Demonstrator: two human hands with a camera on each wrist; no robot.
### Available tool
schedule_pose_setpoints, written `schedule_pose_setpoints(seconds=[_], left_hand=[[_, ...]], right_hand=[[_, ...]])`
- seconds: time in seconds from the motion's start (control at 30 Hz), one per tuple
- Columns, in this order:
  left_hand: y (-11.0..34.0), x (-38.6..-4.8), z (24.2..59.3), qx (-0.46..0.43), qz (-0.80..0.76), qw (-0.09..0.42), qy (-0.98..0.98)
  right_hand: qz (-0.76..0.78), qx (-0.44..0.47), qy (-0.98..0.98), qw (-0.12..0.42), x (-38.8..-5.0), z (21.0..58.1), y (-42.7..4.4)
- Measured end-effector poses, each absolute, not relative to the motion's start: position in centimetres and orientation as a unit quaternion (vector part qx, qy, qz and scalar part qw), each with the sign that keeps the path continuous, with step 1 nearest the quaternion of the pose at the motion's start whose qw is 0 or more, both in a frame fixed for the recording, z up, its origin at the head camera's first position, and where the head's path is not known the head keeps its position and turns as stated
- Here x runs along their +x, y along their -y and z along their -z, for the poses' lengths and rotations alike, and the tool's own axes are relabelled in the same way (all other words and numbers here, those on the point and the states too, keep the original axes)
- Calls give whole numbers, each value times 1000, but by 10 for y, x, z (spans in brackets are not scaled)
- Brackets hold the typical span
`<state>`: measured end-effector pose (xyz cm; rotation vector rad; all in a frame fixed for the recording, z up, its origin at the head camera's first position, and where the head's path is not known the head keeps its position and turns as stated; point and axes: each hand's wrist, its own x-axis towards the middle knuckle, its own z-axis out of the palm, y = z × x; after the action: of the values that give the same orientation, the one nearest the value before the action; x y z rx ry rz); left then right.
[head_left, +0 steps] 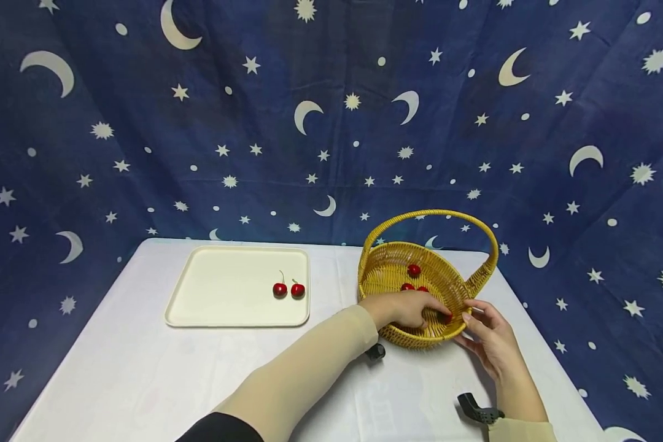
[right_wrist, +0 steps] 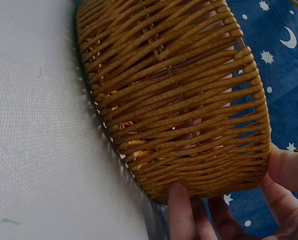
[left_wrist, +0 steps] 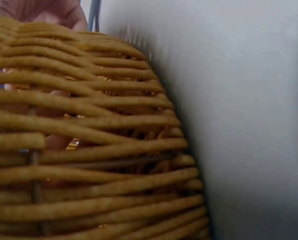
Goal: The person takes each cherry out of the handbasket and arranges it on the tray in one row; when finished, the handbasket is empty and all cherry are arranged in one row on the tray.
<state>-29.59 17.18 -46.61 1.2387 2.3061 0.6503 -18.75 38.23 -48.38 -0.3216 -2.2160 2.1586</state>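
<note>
A yellow-brown wicker basket (head_left: 403, 255) with a tall arched handle stands at the right in the head view. My left hand (head_left: 406, 307) reaches over its near side into it. The index fingertip touches a red cherry (head_left: 448, 318) by the right inner wall, with the thumb apart from it; the other fingers are hidden. Several more cherries (head_left: 414, 271) lie on the basket floor. My right hand (head_left: 492, 337) grips the basket's right rim, thumb on top and fingers against the outside wall, as the right wrist view (right_wrist: 283, 200) also shows. Woven wall fills much of the left wrist view.
A cream rectangular tray (head_left: 226, 288) lies to the left on the white-covered table (head_left: 116, 368). Two cherries with stems (head_left: 280, 290) rest near its right edge. Behind the table hangs a dark blue cloth (head_left: 331, 80) with moons and stars.
</note>
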Motion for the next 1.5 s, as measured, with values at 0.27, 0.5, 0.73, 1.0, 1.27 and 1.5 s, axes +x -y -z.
schedule_pose_setpoints(seconds=[0.27, 0.5, 0.73, 1.0, 1.27, 1.5], left_hand=[[-177, -296, 470, 472, -192, 208, -835], [-178, -295, 471, 489, -182, 163, -838], [-173, -290, 462, 470, -166, 104, -861], [-139, -274, 443, 479, -203, 19, -854], [-61, -240, 424, 461, -310, 6, -831], [31, -223, 448, 376, -380, -26, -845]], right_hand=[[-695, -105, 711, 18, -185, 486, -382], [-698, -108, 708, 20, -186, 485, -382], [-703, -105, 703, 19, -187, 484, -382], [-705, -113, 700, 15, -189, 486, -382], [-705, -111, 701, 12, -188, 485, -384], [-707, -111, 698, 16, -188, 485, -382]])
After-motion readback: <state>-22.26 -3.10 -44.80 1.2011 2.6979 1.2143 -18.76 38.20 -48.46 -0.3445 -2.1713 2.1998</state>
